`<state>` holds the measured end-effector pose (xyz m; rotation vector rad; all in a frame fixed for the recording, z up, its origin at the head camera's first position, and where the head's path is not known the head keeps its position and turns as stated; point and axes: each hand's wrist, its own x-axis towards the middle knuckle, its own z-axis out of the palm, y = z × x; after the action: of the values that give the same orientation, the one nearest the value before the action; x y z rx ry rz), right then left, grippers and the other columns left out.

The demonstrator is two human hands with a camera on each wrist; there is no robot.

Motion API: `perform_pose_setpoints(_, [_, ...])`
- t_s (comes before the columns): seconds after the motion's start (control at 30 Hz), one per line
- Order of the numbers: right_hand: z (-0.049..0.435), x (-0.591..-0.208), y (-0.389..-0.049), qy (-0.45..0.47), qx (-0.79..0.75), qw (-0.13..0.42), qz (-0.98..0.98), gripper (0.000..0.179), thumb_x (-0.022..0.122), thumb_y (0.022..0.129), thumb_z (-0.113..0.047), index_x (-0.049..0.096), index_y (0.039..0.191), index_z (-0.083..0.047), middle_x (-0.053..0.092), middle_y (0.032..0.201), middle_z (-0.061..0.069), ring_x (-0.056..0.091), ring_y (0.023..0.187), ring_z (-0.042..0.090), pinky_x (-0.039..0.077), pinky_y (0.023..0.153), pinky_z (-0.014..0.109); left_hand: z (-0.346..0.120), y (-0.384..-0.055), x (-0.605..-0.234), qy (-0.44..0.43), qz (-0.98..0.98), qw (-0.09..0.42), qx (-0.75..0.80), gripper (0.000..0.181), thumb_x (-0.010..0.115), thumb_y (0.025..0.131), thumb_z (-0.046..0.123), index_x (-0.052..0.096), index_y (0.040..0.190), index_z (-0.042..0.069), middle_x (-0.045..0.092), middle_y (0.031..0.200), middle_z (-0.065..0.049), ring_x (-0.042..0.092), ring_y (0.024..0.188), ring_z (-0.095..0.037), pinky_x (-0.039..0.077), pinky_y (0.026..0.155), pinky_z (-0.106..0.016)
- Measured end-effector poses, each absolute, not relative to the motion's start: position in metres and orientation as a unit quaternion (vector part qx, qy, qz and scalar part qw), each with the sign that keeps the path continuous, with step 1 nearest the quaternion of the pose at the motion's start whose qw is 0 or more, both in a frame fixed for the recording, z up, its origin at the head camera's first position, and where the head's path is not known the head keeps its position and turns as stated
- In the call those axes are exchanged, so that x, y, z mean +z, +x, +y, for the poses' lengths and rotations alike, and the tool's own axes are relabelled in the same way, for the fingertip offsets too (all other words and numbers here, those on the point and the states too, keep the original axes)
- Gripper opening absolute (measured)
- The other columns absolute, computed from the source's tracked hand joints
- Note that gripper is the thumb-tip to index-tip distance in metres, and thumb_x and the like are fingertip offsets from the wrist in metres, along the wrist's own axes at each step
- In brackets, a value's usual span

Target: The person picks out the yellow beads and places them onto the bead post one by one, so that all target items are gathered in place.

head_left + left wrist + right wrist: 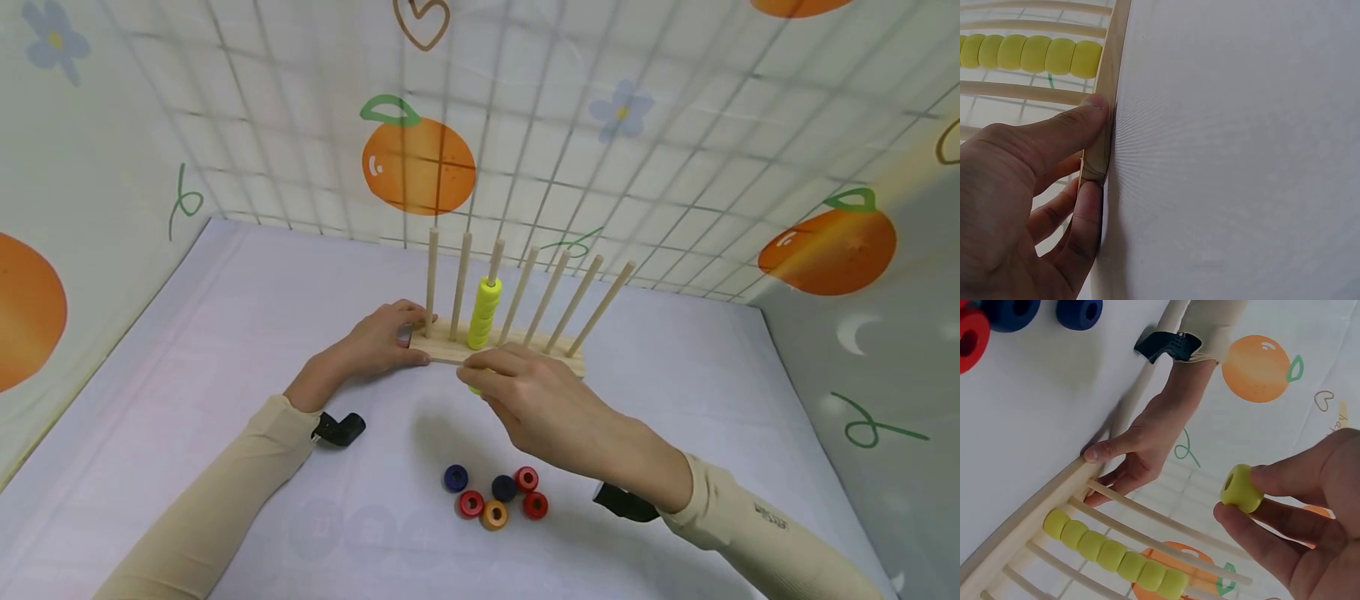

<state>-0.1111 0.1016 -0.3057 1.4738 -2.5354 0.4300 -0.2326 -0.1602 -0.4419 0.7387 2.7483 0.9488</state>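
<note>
A wooden peg rack with several upright rods stands on the table. Its third rod from the left carries a stack of yellow beads, also seen in the left wrist view. My left hand grips the rack's left end, thumb on the front edge and fingers around the end. My right hand pinches one yellow bead between thumb and fingertips, in front of the rack and apart from the rods. In the head view that bead is mostly hidden behind the fingers.
Nearer me on the white table lie loose beads: dark blue ones, red ones and an orange one. Behind the rack rises a patterned cloth wall, with side walls at left and right.
</note>
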Motion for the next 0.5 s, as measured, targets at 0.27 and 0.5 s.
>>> perform_pose_setpoints(0.27, [0.104, -0.294, -0.107, 0.503, 0.141, 0.123, -0.844, 0.031, 0.069, 0.088, 0.007, 0.071, 0.118, 0.000, 0.069, 0.116, 0.009, 0.065, 0.109, 0.023, 0.055, 0.089, 0.034, -0.161, -0.232, -0.443, 0.248, 0.913, 0.070, 0.316, 0.067, 0.083, 0.084, 0.029, 0.057, 0.141, 0.006, 0.050, 0.143, -0.012, 0.044, 0.131, -0.036, 0.038, 0.106, -0.054])
perform_pose_setpoints(0.5, [0.107, -0.280, -0.103, 0.507, 0.157, 0.141, -0.836, 0.034, 0.069, 0.088, 0.008, 0.069, 0.120, 0.000, 0.068, 0.117, 0.010, 0.063, 0.111, 0.024, 0.056, 0.087, 0.035, -0.161, -0.232, -0.442, 0.250, 0.912, 0.068, 0.317, 0.067, 0.083, 0.083, 0.029, 0.058, 0.141, 0.007, 0.051, 0.143, -0.012, 0.044, 0.131, -0.036, 0.038, 0.106, -0.053])
